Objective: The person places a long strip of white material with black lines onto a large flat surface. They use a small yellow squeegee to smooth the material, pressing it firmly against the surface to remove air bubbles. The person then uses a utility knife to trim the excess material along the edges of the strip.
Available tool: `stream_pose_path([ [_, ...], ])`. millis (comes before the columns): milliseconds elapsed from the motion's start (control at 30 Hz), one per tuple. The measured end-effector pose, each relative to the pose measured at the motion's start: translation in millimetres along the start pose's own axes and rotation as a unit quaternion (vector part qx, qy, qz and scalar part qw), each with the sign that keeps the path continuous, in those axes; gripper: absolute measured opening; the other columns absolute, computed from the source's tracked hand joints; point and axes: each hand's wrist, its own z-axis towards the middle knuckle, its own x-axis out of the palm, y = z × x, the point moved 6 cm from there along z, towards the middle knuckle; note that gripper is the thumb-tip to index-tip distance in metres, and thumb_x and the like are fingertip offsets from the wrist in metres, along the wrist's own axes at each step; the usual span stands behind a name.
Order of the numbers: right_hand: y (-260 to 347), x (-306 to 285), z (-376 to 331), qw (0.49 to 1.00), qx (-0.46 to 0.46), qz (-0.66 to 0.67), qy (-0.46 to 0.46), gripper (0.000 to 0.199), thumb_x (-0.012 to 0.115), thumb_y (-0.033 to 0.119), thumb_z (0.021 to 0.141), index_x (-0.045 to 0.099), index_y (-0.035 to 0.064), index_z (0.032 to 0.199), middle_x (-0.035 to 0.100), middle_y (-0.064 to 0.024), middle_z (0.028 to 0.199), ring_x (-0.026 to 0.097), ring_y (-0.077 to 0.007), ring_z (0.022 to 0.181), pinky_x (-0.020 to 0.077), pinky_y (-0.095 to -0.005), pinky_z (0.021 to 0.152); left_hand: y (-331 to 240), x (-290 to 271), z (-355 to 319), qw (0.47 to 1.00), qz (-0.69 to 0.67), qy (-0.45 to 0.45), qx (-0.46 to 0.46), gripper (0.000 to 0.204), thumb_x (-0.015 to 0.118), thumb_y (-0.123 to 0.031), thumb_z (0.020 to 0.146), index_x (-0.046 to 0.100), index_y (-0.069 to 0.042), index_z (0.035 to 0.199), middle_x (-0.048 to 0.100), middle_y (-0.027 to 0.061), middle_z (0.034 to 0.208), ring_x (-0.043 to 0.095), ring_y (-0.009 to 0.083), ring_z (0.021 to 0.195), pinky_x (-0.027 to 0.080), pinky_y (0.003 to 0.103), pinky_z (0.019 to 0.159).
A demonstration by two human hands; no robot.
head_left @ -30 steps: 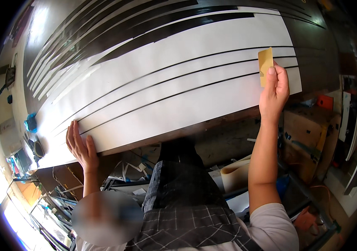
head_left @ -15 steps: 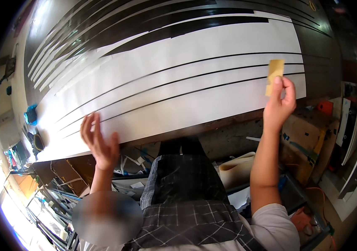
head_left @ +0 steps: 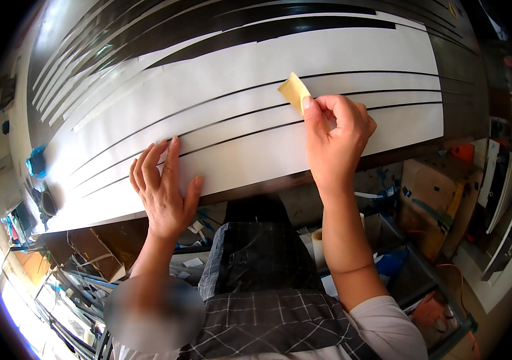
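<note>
A dark worktable (head_left: 467, 111) spans the upper part of the view, its near edge running slantwise in front of the person. A long white sheet (head_left: 352, 54) covers much of its near side, bending at the left with the fisheye lens. Below, at the lower edge, is a dark apron with white checks (head_left: 268, 315), and to the right of it, beyond the table's edge, stands a brown cardboard box (head_left: 421, 195). A cream roll (head_left: 318, 245) shows partly behind the right forearm.

Along the far side of the sheet lie broad black strips (head_left: 304, 26), several overlapping. Nearer the person, three thin black strips (head_left: 382, 71) run lengthwise across the white surface, roughly side by side and apart from one another.

The right hand (head_left: 339, 129) is above the sheet, right of the middle, pinching a yellow card (head_left: 295, 93) by its lower end between thumb and forefinger, with the remaining fingers curled. The left hand (head_left: 167, 189) is palm down over the near part of the sheet, fingers extended and splayed, the forefinger's tip at the middle thin strip; how firmly it presses cannot be told.

The yellow card tilts with its top toward the left, overlapping the farthest thin strip; whether it touches the sheet is unclear.
</note>
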Motion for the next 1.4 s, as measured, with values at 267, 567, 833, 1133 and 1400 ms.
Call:
stream_pose_path([
  [267,74,-6,-40,0.951,-0.012,0.253,0.178,0.009,0.072,0.004,0.082,0.064,0.0028,0.086,0.060,-0.0074,0.078,0.056,-0.0227,0.072,0.0450,-0.0329,0.069,-27,-13,-6,0.931,-0.354,-0.082,-0.034,0.040,0.072,-0.021,0.087,0.063,0.003,0.117,0.061,0.0170,0.109,0.059,0.0278,0.100,0.047,0.033,0.086],
  [567,-14,-32,-19,0.962,-0.160,-0.064,0.212,0.048,0.066,0.020,0.088,0.056,0.0033,0.132,0.053,-0.0153,0.140,0.044,-0.0369,0.135,0.0268,-0.0562,0.111,-40,-12,10,0.948,-0.265,-0.145,-0.104,0.004,0.059,0.001,0.089,0.058,0.000,0.092,0.068,0.0177,0.112,0.060,0.0366,0.115,0.042,0.045,0.101],
  [833,-70,-68,1,0.915,-0.233,-0.017,0.328,0.059,0.065,0.033,0.090,0.051,0.0036,0.139,0.046,-0.0153,0.148,0.039,-0.0356,0.140,0.0156,-0.0602,0.115,-65,16,-31,0.916,-0.244,-0.227,-0.223,0.014,0.056,-0.008,0.098,0.062,0.001,0.108,0.066,0.0124,0.116,0.057,0.0245,0.118,0.042,0.039,0.101],
  [1133,-141,-78,71,0.885,-0.271,-0.158,0.344,0.071,0.045,0.055,0.097,0.041,0.0057,0.148,0.036,-0.0135,0.156,0.031,-0.0359,0.145,0.0159,-0.0583,0.116,-126,31,-20,0.772,-0.398,-0.309,-0.388,0.016,0.073,0.000,0.086,0.060,-0.003,0.095,0.061,0.0010,0.088,0.057,0.0062,0.074,0.047,0.020,0.066],
  [1400,-142,-83,74,0.891,-0.280,-0.107,0.342,0.075,0.041,0.060,0.096,0.042,0.0057,0.147,0.035,-0.0151,0.156,0.029,-0.0355,0.145,0.0161,-0.0596,0.115,-145,34,4,0.796,-0.364,-0.282,-0.392,0.010,0.069,0.001,0.086,0.060,-0.003,0.085,0.060,0.0004,0.079,0.055,0.0068,0.071,0.045,0.022,0.066],
])
